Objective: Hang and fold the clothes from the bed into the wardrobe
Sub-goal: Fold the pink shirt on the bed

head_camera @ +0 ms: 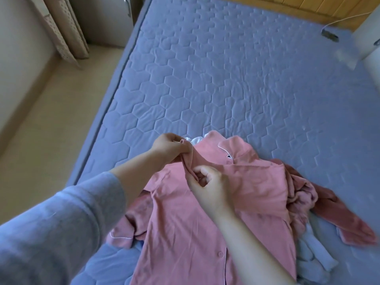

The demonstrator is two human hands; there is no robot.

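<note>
Bed (226,79), quilted blue, is seen wide open ahead, bounded at left by floor (41,124). Pink buttoned shirt (174,223), white-piped, is spread on the near end; its shoulder fold is pinched by the left hand (169,149) and gripped by the right hand (209,186).

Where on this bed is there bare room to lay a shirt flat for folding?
Free: the blue quilted mattress cover from the pink button-up pyjama shirt up to the wooden boards. Crowded: near right, where a dark pink fleece garment and white clothes lie; a small dark device sits far right.
</note>
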